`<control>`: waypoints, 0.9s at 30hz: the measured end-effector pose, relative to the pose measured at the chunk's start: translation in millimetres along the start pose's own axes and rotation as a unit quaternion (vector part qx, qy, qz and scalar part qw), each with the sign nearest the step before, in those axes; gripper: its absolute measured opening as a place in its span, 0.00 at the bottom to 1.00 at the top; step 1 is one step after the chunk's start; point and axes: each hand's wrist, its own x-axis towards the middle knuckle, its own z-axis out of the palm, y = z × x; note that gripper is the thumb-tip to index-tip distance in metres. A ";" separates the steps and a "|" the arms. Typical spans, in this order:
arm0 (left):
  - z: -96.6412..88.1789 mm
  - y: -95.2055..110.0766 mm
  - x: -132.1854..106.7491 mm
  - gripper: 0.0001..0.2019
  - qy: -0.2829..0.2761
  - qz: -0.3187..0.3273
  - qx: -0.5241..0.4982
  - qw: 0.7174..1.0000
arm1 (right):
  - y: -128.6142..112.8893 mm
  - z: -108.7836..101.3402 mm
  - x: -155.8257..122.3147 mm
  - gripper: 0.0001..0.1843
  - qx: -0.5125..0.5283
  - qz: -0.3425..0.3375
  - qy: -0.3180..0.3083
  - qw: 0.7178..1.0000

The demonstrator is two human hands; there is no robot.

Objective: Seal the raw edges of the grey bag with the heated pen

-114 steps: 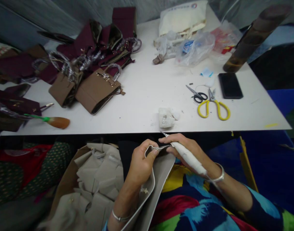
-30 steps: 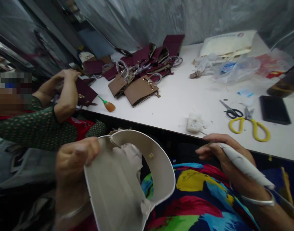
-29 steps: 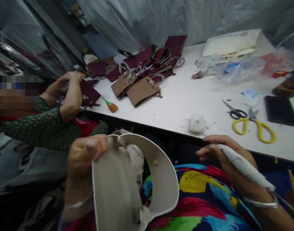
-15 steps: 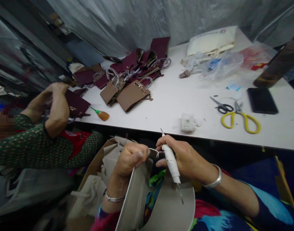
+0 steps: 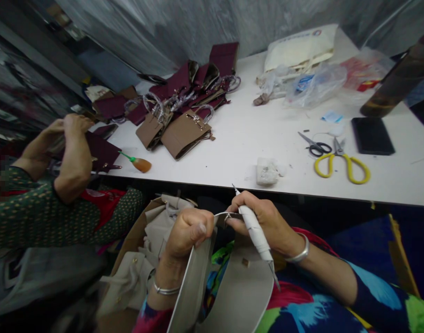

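Note:
Low in the middle, my left hand [image 5: 190, 231] is closed in a fist at the top edge of a light grey handbag [image 5: 245, 286], whose curved flap hangs open to the right. From this fist a thin white cord [image 5: 221, 214] runs to the fingers of my right hand [image 5: 267, 226]. My right hand is wrapped round a slim tool [image 5: 255, 233] bound in white tape, with a pointed metal tip at each end. Its upper tip points toward the table edge, its lower one over the flap. A small metal piece [image 5: 245, 262] shows on the flap.
A white table [image 5: 233, 157] bears maroon handbags [image 5: 184, 83], brown handbags [image 5: 186, 134], a glue bottle [image 5: 141, 164], a whitish block [image 5: 266, 172], yellow-handled scissors [image 5: 351, 169], black scissors [image 5: 319, 148] and a phone [image 5: 372, 135]. Grey bags fill a box [image 5: 128, 240]. A co-worker's arm [image 5: 75, 157] is at left.
My right thumb and fingers have closed in on the white cord. The tool has tilted, its lower tip swinging right. The view has shifted slightly, and the co-worker's hands remain near a maroon bag.

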 end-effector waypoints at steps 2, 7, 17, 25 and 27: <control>2.3 -3.7 0.7 0.27 0.047 -0.005 -0.048 0.998 | 4.7 1.1 -2.2 0.10 0.031 0.036 0.002 0.999; 3.9 -9.4 9.1 0.30 0.038 -0.086 -0.067 0.993 | 9.6 -1.4 -5.9 0.11 0.056 0.065 0.005 0.996; 16.5 -15.3 40.2 0.19 -0.030 -0.145 0.156 0.977 | 33.3 -9.8 -7.4 0.11 0.062 0.097 0.060 0.992; 2.6 -28.1 64.9 0.07 0.023 -0.222 0.104 0.969 | 41.5 -22.9 -8.4 0.12 0.085 0.111 0.051 0.989; -13.2 -33.0 75.0 0.11 0.064 -0.258 0.023 0.964 | 44.2 -36.2 -11.6 0.16 0.097 0.108 0.083 0.986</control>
